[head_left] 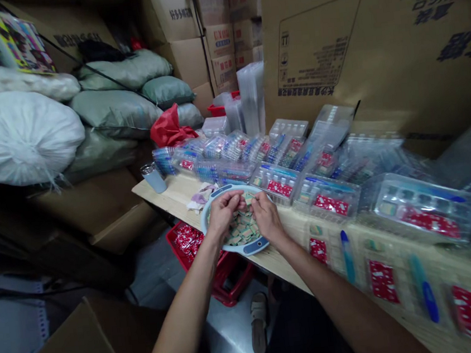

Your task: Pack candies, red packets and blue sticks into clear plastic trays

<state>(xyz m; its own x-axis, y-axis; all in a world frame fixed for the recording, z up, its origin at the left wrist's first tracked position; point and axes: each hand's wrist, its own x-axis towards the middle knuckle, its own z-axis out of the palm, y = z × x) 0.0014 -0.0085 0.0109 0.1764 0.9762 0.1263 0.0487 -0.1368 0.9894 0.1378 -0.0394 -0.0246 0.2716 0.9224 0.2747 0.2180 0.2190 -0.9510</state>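
A light blue basin point(253, 247) full of small flat green-and-tan blocks point(243, 229) sits at the table's near edge. My left hand point(224, 214) is over its left side, thumb and fingers pinched together; what they hold, if anything, is too small to name. Over the right side, my right hand point(267, 213) has its fingers closed at a small green-and-tan block near the fingertips. The two hands nearly meet above the pile. Clear plastic trays point(278, 180) with red patterned packets and blue pens stand just behind the basin.
On the wooden table point(174, 193) are a blue-grey cup point(154, 178) and a crumpled cloth point(201, 196). Blister trays with a red packet point(383, 280) and pens line the right front. Below, a red crate point(178, 236) holds red packets. Cartons point(330, 37) and sacks point(21, 137) surround the table.
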